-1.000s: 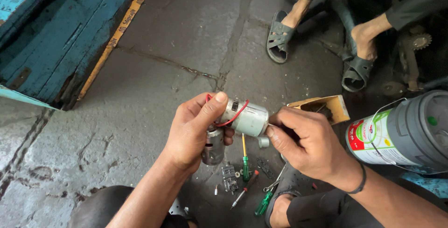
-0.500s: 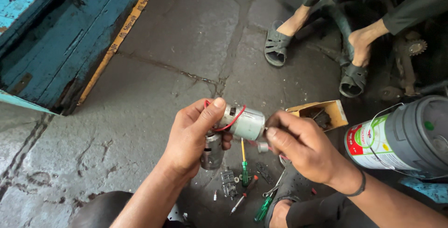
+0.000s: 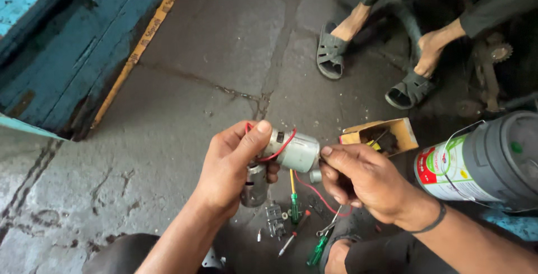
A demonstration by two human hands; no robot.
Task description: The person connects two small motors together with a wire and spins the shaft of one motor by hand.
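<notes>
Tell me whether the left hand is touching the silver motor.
Touching. The head view shows the left hand wrapped around the end of the silver motor, with its thumb pressed on top beside the red wire.

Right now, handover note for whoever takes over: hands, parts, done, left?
Left hand: grips the small silver motor, thumb on its red wire, a second metal cylinder below.
Right hand: fingertips at the motor's shaft end.
On the floor: screwdrivers, small loose parts, an open cardboard box, a grey canister.
Done: motor is out, in hand. Left: wire hangs loose; parts and tools lie unassembled.
</notes>
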